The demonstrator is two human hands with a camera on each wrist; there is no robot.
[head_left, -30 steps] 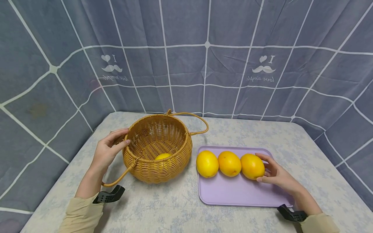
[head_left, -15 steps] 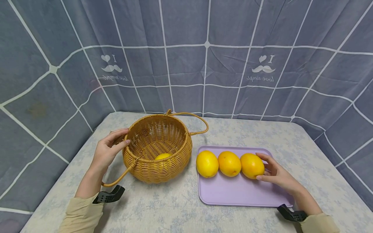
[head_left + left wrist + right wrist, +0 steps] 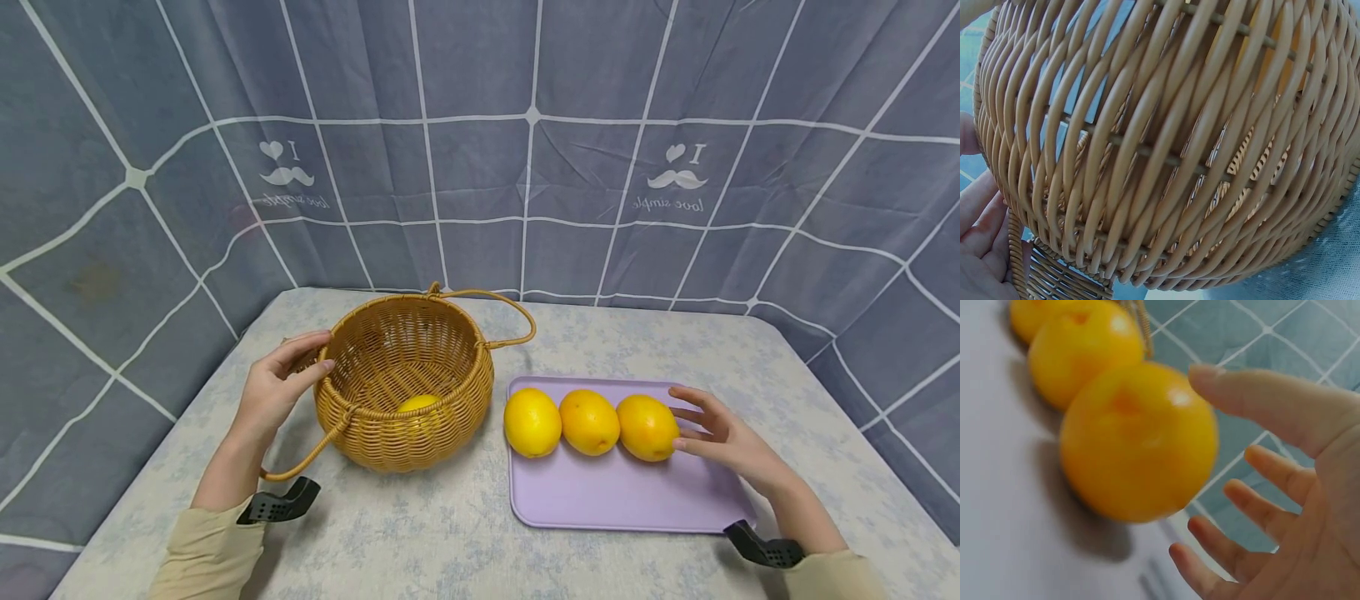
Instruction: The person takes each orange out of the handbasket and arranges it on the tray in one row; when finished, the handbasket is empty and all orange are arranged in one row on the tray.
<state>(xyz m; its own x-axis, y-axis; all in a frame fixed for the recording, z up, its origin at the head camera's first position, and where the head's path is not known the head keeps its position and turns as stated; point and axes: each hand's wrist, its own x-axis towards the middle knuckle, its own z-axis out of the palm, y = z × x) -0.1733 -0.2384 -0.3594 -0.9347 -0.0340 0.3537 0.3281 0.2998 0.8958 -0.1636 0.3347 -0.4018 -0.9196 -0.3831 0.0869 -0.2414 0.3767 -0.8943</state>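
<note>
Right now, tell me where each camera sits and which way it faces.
Head: on the head, facing forward and down at the basket, tray and yellow fruits; left hand and right hand show.
Left wrist: on that wrist, facing the basket close up; parts of the left hand show.
Right wrist: on that wrist, facing the fruits; right thumb and fingers show.
Head and right wrist share three fruits.

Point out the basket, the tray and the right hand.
basket (image 3: 405,450): head view, front woven wall
tray (image 3: 603,498): head view, bare front part
right hand (image 3: 735,446): head view, middle of the hand
</note>
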